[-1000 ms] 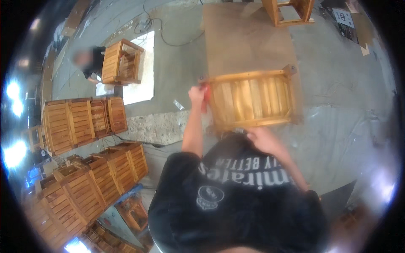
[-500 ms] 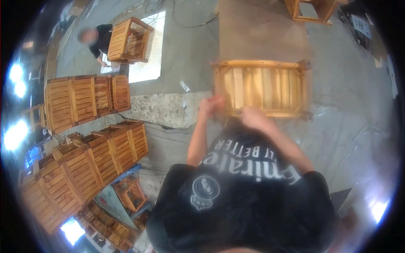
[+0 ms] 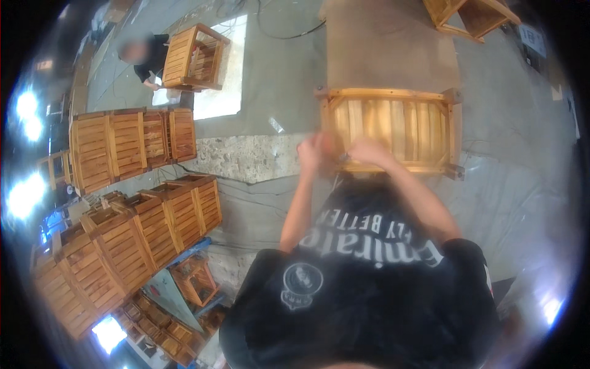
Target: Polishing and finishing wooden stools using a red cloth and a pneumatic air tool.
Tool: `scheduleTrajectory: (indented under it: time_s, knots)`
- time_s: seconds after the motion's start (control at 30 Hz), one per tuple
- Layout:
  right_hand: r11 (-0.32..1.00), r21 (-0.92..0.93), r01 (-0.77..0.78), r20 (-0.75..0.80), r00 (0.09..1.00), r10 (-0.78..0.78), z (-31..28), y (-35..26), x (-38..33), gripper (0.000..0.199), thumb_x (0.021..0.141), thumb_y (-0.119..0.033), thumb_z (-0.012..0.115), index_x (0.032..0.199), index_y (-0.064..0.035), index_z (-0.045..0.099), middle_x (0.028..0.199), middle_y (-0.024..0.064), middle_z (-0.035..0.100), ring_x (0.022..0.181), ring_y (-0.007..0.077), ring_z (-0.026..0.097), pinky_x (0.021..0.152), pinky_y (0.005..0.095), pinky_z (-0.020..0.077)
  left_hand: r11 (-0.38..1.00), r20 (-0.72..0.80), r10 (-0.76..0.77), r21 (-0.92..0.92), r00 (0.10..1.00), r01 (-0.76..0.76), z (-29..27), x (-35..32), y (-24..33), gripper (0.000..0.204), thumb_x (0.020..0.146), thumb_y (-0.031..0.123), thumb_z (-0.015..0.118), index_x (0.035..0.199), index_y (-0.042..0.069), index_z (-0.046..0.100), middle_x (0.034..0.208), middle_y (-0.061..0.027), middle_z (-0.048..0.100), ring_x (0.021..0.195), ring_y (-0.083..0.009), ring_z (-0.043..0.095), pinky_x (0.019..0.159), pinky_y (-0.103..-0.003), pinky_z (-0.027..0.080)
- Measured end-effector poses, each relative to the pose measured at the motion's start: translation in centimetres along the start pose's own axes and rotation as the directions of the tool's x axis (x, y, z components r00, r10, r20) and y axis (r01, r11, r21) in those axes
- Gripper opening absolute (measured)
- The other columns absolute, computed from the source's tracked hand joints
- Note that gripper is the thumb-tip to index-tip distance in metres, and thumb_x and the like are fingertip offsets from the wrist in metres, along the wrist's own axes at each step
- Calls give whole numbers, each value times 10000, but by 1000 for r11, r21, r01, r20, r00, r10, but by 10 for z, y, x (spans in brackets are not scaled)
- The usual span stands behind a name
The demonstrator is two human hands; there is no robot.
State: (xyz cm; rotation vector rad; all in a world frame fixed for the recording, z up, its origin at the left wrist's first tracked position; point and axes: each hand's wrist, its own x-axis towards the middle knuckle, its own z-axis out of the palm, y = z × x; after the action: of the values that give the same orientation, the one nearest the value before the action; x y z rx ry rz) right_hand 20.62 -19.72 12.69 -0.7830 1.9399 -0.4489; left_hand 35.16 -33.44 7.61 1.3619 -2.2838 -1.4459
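Note:
A small slatted wooden furniture piece (image 3: 393, 129) lies in front of me, its pale slats framed by rails with short leg posts at the corners. At its near left corner is my left hand (image 3: 311, 154), closed around a reddish object (image 3: 330, 145) too blurred to name. Just to the right, my right hand (image 3: 367, 151) is over the near rail with its fingers curled together. A small dark tip (image 3: 343, 157) shows by those fingers, but I cannot tell what it is.
Brown sheeting (image 3: 387, 55) lies beyond the piece. Another wooden frame (image 3: 473, 18) stands at the far right. Rows of slatted wooden units (image 3: 132, 147) fill the left. At the far left, a person (image 3: 146, 58) works at a slatted wooden unit (image 3: 192, 58) on a white sheet (image 3: 236, 80).
My right hand has shifted away from me, onto the near rail and closer to the left corner. My left hand stays by that corner. The whole view has swung slightly.

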Motion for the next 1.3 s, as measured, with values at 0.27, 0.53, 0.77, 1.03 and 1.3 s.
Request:
scheduleTrajectory:
  time_s: [0.27, 0.53, 0.77, 1.03, 1.3]
  knots:
    - [916, 359, 180, -294, 953, -72, -41, -70, -23, 262, 776, -209, 620, 721, 43, 665, 647, 228, 625, 605, 372, 631, 611, 412, 510, 748, 332, -168, -570, 928, 339, 35, 35, 25, 435, 969, 422, 518, 964, 1, 627, 782, -84, 654, 675, -177, 639, 586, -306, 504]
    - [839, 205, 505, -681, 689, -248, 10, -64, -6, 358, 942, -313, 560, 1073, 10, 641, 694, 107, 596, 741, 248, 639, 709, 343, 494, 461, 140, -416, -819, 899, 341, 15, -3, 85, 450, 993, 418, 448, 1034, 9, 631, 958, -104, 649, 816, -198, 610, 726, -351, 511]
    - [929, 286, 234, -131, 970, -204, 30, -18, 13, 331, 883, -268, 582, 1035, 22, 627, 838, 215, 674, 767, 363, 667, 687, 424, 516, 705, -526, -347, -692, 777, -154, -49, -13, 29, 467, 1028, 347, 390, 1018, -79, 580, 956, -140, 626, 768, -222, 594, 690, -364, 517]
    - [997, -29, 71, 198, 978, -64, 61, 23, 51, 237, 820, -127, 650, 834, 108, 629, 728, 290, 640, 586, 340, 670, 588, 398, 558, 821, -693, -446, -569, 567, -50, -44, -47, 29, 441, 1029, 311, 395, 978, -85, 583, 880, -144, 633, 768, -223, 574, 710, -358, 491]
    - [956, -170, 238, 29, 971, -237, 74, 31, 63, 305, 897, -198, 629, 856, 104, 612, 687, 215, 651, 634, 256, 679, 614, 388, 532, 871, -695, -448, -481, 562, 98, 4, -33, -1, 486, 1024, 331, 405, 961, -109, 603, 849, -171, 663, 715, -223, 567, 680, -385, 471]
